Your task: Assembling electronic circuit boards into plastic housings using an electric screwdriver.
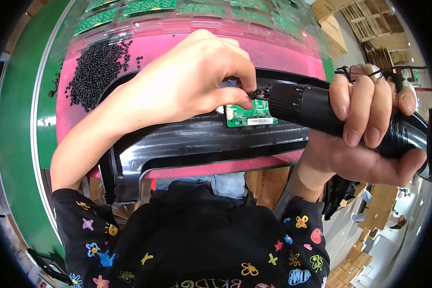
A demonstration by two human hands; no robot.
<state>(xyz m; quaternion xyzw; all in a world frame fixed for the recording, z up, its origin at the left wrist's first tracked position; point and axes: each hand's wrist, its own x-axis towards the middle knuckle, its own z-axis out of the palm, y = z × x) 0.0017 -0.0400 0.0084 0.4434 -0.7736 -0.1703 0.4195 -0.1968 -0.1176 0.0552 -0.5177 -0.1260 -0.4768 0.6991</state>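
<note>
My right hand (pixel 360 113) is wrapped round a black electric screwdriver (pixel 293 103), held nearly level with its tip to the left. My left hand (pixel 197 77) reaches in from the left, thumb and forefinger pinched at that tip around small black screws (pixel 257 93); how many is hidden by the fingers. Just beneath the tip, a green circuit board (pixel 249 115) with a white connector and a white label lies on a long black plastic housing (pixel 192 144). The left hand and the screwdriver cover part of the board and housing.
A heap of small black screws (pixel 96 72) lies on the pink mat (pixel 144 53) at left. Clear plastic trays (pixel 192 24) with several green boards stand along the back. Cardboard boxes (pixel 331 33) are on the floor at right, and another person (pixel 393 81) is partly visible there.
</note>
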